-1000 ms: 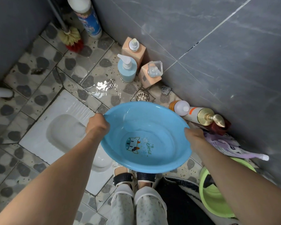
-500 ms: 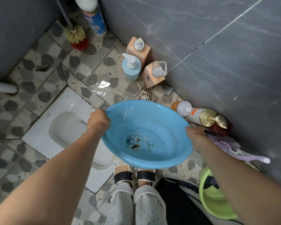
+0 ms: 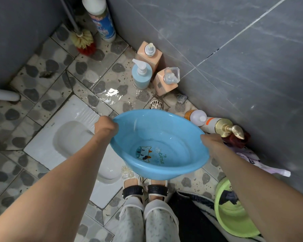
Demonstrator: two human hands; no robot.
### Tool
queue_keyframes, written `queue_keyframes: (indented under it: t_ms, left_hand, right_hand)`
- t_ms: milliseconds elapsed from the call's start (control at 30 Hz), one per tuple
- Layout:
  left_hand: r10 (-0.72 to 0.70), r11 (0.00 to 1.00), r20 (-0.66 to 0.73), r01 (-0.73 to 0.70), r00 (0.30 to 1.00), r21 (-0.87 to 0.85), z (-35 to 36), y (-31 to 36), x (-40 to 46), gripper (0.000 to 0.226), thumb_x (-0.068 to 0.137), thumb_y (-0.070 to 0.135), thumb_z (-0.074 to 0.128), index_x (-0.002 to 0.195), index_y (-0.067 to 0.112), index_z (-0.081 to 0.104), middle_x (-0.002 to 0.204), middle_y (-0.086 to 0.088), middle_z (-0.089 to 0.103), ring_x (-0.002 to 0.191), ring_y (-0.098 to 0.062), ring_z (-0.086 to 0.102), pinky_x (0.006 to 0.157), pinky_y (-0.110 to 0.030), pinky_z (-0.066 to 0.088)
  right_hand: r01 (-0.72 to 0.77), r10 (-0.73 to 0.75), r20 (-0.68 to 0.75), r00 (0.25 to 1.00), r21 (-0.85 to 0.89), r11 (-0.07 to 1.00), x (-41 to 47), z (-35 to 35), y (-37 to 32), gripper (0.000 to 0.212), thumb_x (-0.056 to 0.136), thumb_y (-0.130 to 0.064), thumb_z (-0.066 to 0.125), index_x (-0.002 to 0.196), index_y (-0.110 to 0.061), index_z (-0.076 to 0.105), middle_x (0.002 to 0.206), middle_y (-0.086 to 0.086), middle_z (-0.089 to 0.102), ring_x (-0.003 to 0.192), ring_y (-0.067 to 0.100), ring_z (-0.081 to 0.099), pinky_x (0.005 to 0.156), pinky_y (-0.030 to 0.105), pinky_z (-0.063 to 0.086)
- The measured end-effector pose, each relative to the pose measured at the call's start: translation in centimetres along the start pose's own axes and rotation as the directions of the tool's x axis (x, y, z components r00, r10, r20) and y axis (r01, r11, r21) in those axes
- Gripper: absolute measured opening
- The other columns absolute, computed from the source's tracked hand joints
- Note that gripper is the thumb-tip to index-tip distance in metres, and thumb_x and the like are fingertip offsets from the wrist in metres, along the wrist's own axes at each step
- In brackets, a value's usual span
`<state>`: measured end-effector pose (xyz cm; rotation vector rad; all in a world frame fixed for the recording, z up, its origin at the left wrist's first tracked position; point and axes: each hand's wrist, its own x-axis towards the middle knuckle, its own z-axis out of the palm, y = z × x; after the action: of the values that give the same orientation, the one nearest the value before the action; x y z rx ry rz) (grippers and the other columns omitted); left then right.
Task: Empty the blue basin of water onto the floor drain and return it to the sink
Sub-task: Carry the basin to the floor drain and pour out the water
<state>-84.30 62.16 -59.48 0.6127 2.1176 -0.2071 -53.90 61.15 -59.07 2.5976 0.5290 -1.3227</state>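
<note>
At frame centre, a round blue plastic basin (image 3: 158,144) is held level above the floor, left hand (image 3: 106,125) and right hand (image 3: 211,142) each closed on opposite rims, probably to steady it. The round metal floor drain (image 3: 155,104) lies just beyond.

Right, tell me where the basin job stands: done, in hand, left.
Done: the pour looks mostly over. The floor by the drain is wet, and the blue basin holds at most a thin film of water. In hand: the left hand and right hand grip opposite rims, basin held above the floor. Left: carrying it back to the sink, which isn't in view.
</note>
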Motion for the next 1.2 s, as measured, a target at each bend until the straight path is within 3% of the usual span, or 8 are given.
queue_keyframes:
  t_ms: [167,400,533,600,733,900,1067,1200]
  left_hand:
    - [-0.059,0.971,0.021,0.062,0.998,-0.233,-0.1,0.2,0.1,0.025,0.084,0.005,0.043,0.093,0.010,0.065,0.108,-0.015,0.060,0.086,-0.029,0.050,0.074,-0.029,0.040]
    - [-0.097,0.881,0.085,0.126,0.992,-0.456,-0.1,1.2,-0.3,0.039,0.089,0.004,0.045,0.125,0.011,0.059,0.123,-0.013,0.058,0.112,-0.033,0.057,0.090,-0.032,0.047]
    - [-0.113,0.840,0.132,0.165,0.985,-0.517,-0.4,1.6,-0.6,0.031,0.088,0.002,0.043,0.064,0.018,0.054,0.086,-0.007,0.051,0.084,-0.024,0.045,0.067,-0.030,0.041]
    - [-0.113,0.803,0.165,0.188,0.980,-0.565,-0.6,1.9,-0.9,0.028,0.088,0.004,0.042,0.065,0.017,0.049,0.086,-0.007,0.049,0.081,-0.023,0.045,0.064,-0.029,0.041]
    - [-0.125,0.697,0.218,0.242,0.968,-0.675,-1.2,2.2,-1.4,0.016,0.087,0.012,0.048,0.102,0.014,0.052,0.104,-0.007,0.054,0.093,-0.023,0.050,0.082,-0.033,0.044]
    - [-0.087,0.666,0.263,0.253,0.961,-0.702,-1.5,2.8,-1.7,0.015,0.083,0.023,0.052,0.096,0.017,0.050,0.101,-0.002,0.050,0.096,-0.020,0.047,0.087,-0.034,0.039]
    - [-0.061,0.635,0.256,0.235,0.965,-0.736,-1.9,3.7,-2.0,0.010,0.081,0.032,0.053,0.073,0.027,0.052,0.084,0.004,0.049,0.083,-0.013,0.049,0.087,-0.034,0.036]
    - [-0.060,0.618,0.255,0.237,0.965,-0.749,-2.1,4.1,-2.3,0.014,0.080,0.036,0.054,0.088,0.025,0.056,0.088,0.004,0.047,0.081,-0.011,0.050,0.078,-0.030,0.038]
  right_hand:
    - [-0.014,0.014,0.015,1.000,0.026,1.000,0.3,-0.4,0.0,0.008,0.086,-0.006,0.049,0.091,-0.002,0.054,0.086,0.010,0.057,0.084,0.025,0.052,0.068,0.028,0.039]
    - [-0.047,0.044,0.067,0.997,0.049,0.998,1.0,-1.1,-0.3,0.035,0.088,-0.007,0.052,0.120,0.008,0.055,0.123,0.021,0.062,0.113,0.035,0.059,0.077,0.033,0.045]
    - [-0.077,0.071,0.099,0.993,0.062,0.995,1.1,-1.6,-0.8,0.036,0.089,-0.007,0.052,0.122,0.005,0.053,0.124,0.022,0.061,0.112,0.036,0.059,0.084,0.040,0.051]
    - [-0.084,0.079,0.112,0.991,0.040,0.996,1.0,-1.8,-1.0,0.035,0.089,-0.009,0.052,0.122,0.004,0.054,0.121,0.020,0.062,0.105,0.033,0.060,0.073,0.036,0.051]
    - [-0.090,0.089,0.140,0.986,-0.003,0.996,0.5,-1.7,-1.2,0.031,0.091,-0.010,0.051,0.119,0.001,0.055,0.116,0.018,0.061,0.092,0.029,0.054,0.056,0.028,0.045]
    - [-0.136,0.137,0.183,0.974,-0.017,0.991,0.1,-2.0,-1.8,0.003,0.092,-0.008,0.050,0.092,-0.006,0.053,0.080,0.008,0.057,0.066,0.022,0.055,0.027,0.011,0.037]
    - [-0.177,0.187,0.212,0.959,-0.062,0.982,0.3,-2.4,-2.6,0.008,0.093,-0.011,0.046,0.086,-0.011,0.050,0.067,0.003,0.045,0.054,0.014,0.042,0.028,0.007,0.033]
    - [-0.189,0.211,0.251,0.945,-0.110,0.976,0.3,-2.5,-2.9,0.016,0.095,-0.026,0.044,0.092,-0.014,0.053,0.069,0.003,0.047,0.044,0.015,0.044,0.026,0.008,0.029]
